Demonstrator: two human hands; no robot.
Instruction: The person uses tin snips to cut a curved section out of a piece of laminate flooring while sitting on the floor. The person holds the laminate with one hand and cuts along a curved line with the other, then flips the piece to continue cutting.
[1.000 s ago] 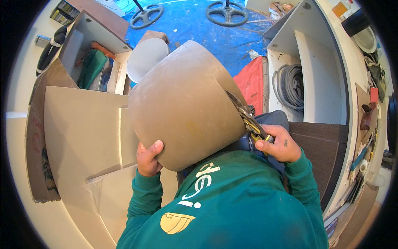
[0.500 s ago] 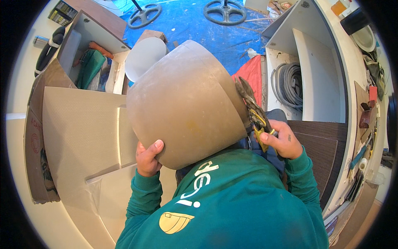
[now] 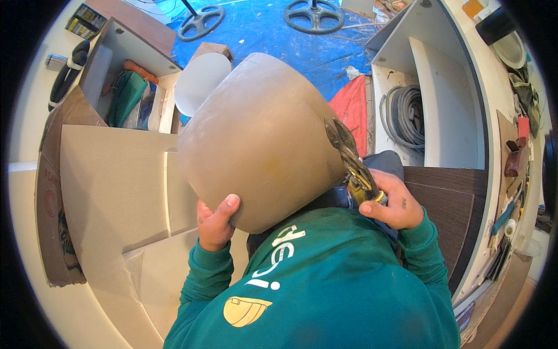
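My left hand [image 3: 216, 222] grips the lower left edge of a large grey-brown sheet [image 3: 250, 139], curled into a wide roll over my lap, thumb on its surface. My right hand [image 3: 393, 199] is closed on metal snips with yellow handles [image 3: 357, 174]; their dark blades point up and left, against the right side of the curled sheet. Whether the blades are biting into it I cannot tell. My green sweatshirt sleeves come in from below. A pale round disc [image 3: 200, 78] sits just beyond the roll, partly behind it.
Open cabinets stand either side: cloths [image 3: 125, 99] in the left, coiled grey hose [image 3: 401, 119] in the right. Large beige boards [image 3: 110, 186] lie at my left. A blue tarp [image 3: 261, 29], red cloth [image 3: 351, 116] and two wheel-shaped bases [image 3: 314, 17] lie ahead. Tools [image 3: 511, 215] line the right worktop.
The snips' blades first rose along the sheet's right edge, then came slightly down and left onto it. My left hand and the roll's lower edge have shifted slightly right.
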